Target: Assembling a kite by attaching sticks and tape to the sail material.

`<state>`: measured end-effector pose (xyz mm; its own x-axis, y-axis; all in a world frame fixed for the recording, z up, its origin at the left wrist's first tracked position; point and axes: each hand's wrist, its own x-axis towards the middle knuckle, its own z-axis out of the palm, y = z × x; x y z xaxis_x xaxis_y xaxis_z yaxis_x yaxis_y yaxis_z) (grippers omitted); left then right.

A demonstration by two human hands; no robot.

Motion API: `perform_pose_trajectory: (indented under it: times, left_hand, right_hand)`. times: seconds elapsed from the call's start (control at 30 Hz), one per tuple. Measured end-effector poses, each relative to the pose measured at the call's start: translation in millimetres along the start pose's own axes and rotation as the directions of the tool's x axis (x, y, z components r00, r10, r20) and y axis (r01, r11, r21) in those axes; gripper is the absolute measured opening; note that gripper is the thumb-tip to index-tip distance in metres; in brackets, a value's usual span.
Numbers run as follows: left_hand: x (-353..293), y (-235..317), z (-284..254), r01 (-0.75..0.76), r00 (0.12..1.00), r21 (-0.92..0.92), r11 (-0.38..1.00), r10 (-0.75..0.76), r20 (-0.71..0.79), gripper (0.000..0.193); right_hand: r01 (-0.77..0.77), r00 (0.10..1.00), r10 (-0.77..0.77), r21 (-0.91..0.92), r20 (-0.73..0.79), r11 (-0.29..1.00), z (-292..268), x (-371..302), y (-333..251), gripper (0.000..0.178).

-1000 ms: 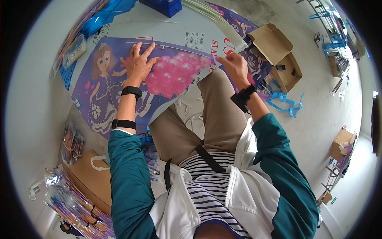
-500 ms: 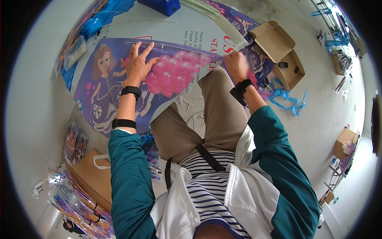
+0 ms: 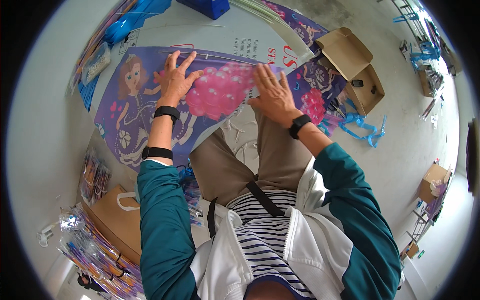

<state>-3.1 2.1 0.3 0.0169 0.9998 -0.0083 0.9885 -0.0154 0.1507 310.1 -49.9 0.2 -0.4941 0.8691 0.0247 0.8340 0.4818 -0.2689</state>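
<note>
A purple kite sail point(image 3: 142, 107), printed with a cartoon princess and a cluster of pink balloons, lies on the white printed board in front of me. A thin rod point(image 3: 227, 58) runs along its far edge, with a small white fitting on it. My left hand point(image 3: 174, 82) rests on the sail between princess and balloons, fingers spread, fingertips at the rod. My right hand point(image 3: 274, 95) is flat with fingers stretched out, over the sail's right end beside the balloons. Neither hand grips anything.
The white board point(image 3: 195, 32) carries a blue box point(image 3: 205, 7) at its far side and a clear tub point(image 3: 96, 65) of small pale pieces at left. More printed sails point(image 3: 320, 75) lie at right, beside an open cardboard box point(image 3: 367, 90) and blue ribbon point(image 3: 362, 125). Bagged bundles point(image 3: 100, 255) lie lower left.
My right hand has moved left from the sail's right tip and opened from a closed grip to flat, stretched fingers. My left hand has stayed almost in place.
</note>
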Motion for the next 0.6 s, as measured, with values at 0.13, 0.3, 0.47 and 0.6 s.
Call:
perform_pose_trajectory:
  times: [0.13,0.3,0.47,0.6]
  left_hand:
    - [0,2,-1,-0.014,1.0,0.025,1.0,0.014,0.004,0.064]
    - [-4,-7,7,-0.038,0.999,0.071,0.997,0.04,-0.024,0.071]
    - [-2,-29,12,-0.008,0.996,0.069,0.998,0.015,-0.092,0.075]
    - [-2,-35,2,0.202,0.966,0.146,0.968,-0.173,-0.191,0.075]
  right_hand:
    - [-0.102,0.994,0.104,-0.045,0.045,0.994,-8,-8,5,0.086]
    - [-0.11,0.993,0.113,-0.083,0.039,0.991,-7,-7,0,0.087]
    - [-0.09,0.995,0.094,-0.074,0.043,0.993,-8,-6,-2,0.087]
    - [-0.087,0.994,0.092,-0.072,0.064,0.994,-8,-4,-4,0.088]
